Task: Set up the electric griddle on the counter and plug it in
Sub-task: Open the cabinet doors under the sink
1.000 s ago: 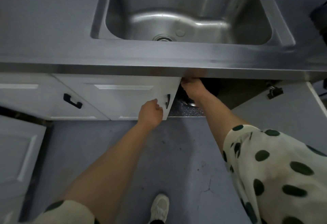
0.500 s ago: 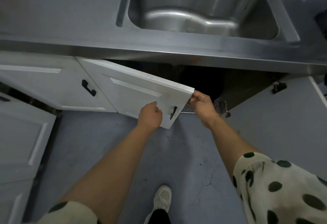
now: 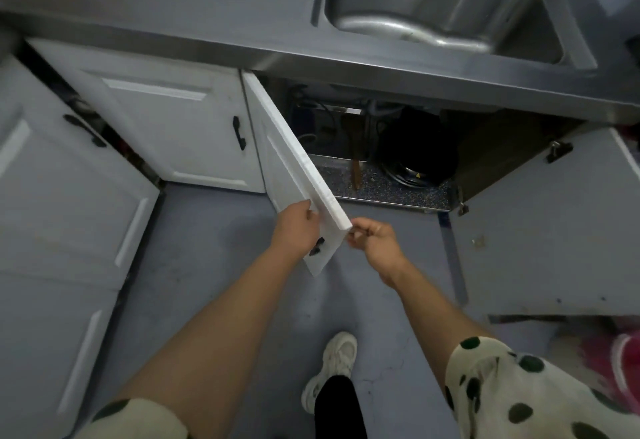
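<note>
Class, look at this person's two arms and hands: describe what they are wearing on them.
Both forearms are bare. Each upper arm has a short, loose, cream sleeve with dark green dots: the left sleeve at the bottom left, the right sleeve at the bottom right. The left hand wears nothing visible. The right hand seems to have a thin ring on one finger.

Hands: two — left hand and right hand, at the centre
Cabinet doors: four — swung-out door, closed door, door at 9 o'clock, open door at 3 o'clock
Black handles: three
Sinks: one, at 1 o'clock
Shoes: one, at 6 o'clock
</note>
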Motion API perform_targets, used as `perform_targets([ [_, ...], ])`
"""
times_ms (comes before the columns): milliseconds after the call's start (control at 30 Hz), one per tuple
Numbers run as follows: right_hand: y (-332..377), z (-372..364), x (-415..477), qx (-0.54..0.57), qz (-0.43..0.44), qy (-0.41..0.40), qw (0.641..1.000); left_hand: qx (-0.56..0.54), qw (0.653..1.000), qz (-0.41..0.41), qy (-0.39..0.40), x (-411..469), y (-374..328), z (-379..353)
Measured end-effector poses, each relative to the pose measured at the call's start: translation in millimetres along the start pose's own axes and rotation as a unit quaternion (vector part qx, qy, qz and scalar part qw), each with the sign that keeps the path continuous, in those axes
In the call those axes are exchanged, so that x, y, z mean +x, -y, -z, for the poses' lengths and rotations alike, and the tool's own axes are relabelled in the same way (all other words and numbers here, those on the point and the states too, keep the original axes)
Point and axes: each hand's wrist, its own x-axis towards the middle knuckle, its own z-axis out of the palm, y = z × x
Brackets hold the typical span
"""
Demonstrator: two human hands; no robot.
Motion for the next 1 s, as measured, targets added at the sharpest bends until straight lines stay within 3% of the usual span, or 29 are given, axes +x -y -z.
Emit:
perform_targets([
  [267,10,-71,-37,-0.04,0.011,0.113,0.993,-0.052,0.994,0.017,-0.095,-36,36,66],
  [433,13,-87,-46,-0.069,-0.004,0.097,0.993,0.055,0.993,0.045,-0.099,-49,52,96],
  [833,25,-74,-35,-0.102,-0.04,0.072,0.991,0.129,0.97,0.099,-0.182,-50,74,145],
  [1000,39,-73,-19,-0.105,-0.04,0.077,0.991,0.157,0.961,0.044,-0.225,-48,59,138],
])
